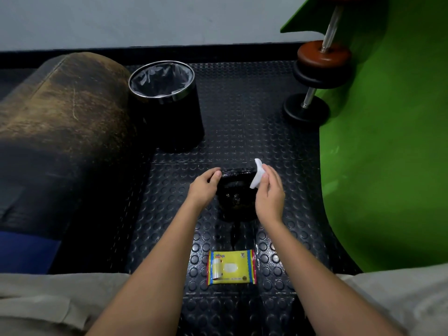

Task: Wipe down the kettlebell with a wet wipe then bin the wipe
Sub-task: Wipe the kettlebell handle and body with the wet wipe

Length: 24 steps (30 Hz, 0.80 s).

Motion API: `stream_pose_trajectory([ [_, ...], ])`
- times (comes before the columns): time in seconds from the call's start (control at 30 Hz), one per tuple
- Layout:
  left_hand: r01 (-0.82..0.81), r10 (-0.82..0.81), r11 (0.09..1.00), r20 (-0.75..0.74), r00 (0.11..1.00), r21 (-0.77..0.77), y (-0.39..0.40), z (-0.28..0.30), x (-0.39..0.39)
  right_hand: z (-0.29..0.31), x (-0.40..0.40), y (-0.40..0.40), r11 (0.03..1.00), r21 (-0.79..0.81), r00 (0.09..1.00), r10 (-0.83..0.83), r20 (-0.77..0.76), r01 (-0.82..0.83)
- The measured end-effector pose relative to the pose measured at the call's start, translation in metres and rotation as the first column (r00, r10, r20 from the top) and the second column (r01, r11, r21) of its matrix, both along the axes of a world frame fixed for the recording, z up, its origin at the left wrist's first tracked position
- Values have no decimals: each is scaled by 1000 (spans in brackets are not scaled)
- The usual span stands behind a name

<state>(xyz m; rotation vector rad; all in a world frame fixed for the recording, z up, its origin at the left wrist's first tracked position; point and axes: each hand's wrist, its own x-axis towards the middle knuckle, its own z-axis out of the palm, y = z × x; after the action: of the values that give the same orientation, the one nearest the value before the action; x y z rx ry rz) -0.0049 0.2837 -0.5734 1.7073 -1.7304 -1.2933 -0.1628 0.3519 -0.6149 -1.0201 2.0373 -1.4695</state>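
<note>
Pinching one wipe, right grip; left grip curls on one kettlebell.

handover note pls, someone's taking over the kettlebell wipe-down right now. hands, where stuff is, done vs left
Left hand: grips the left end of the kettlebell handle, steadying it.
Right hand: pinches the white wet wipe at the right end of the handle.
Kettlebell stands on the studded floor mat between the hands. Wipe pack lies on the mat nearer the person, flap peeled open. Lined bin stands further away, to the left; no wipe visible inside.
Done: wipe pulled out and brought to the handle.
Left: wipe the handle and body (how much is already wiped cannot be told), then drop the wipe in the bin.
</note>
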Motion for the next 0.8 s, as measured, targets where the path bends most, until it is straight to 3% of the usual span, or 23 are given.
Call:
stream_pose_trajectory([
  [0.2, -4, 4, 1000, -11, 1000, 14, -1, -3, 1, 9, -11, -6, 967, 253, 910, -111, 399, 7],
  [0.37, -27, 27, 999, -40, 999, 24, -3, -5, 2, 13, 1, -4, 994, 109, 993, -11, 121, -2],
  [0.6, -46, 46, 999, -30, 998, 17, -7, -8, 4, -4, 10, 12, 994, -48, 977, 92, -191, -103],
  [0.7, -46, 47, 999, -39, 998, 17, -5, -8, 3, -3, 5, 16, 997, -34, 990, 72, -118, -76],
  [0.8, -49, 50, 999, -49, 998, 17, -5, -9, 4, -2, 0, 8, 988, 152, 990, -30, 136, 9],
])
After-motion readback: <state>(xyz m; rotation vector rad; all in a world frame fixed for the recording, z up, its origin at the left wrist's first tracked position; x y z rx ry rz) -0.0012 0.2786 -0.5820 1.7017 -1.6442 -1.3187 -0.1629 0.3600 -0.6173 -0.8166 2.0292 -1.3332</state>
